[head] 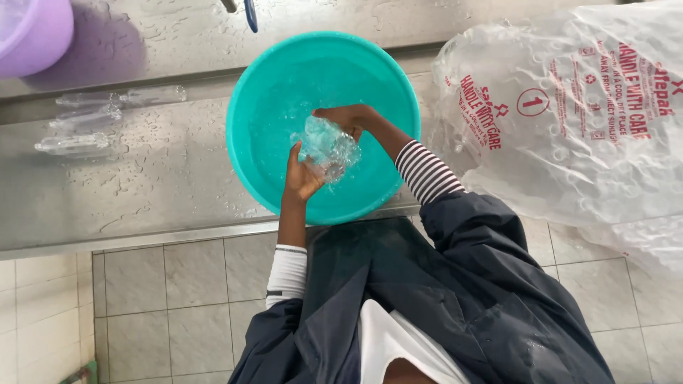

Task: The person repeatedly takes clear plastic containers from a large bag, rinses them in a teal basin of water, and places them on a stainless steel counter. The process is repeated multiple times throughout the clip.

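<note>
Both forearms reach forward from rolled-back sleeves and meet over the turquoise basin [245, 92]. The left hand [302, 178] sits nearer the body, palm turned up and inward, fingers curled. The right hand [348, 117] comes in from the basin's far side, wrist bent sharply down, fingers closed. Both hands grip one clear bottle [326, 148] between them.

I'm seeing a turquoise basin [249, 92], a lilac bucket [32, 32] at the grey steel worktop's [142, 185] corner, and my black-and-white striped cuff [425, 171].

Glossy plastic basin [256, 107]; wet steel counter [142, 185].
</note>
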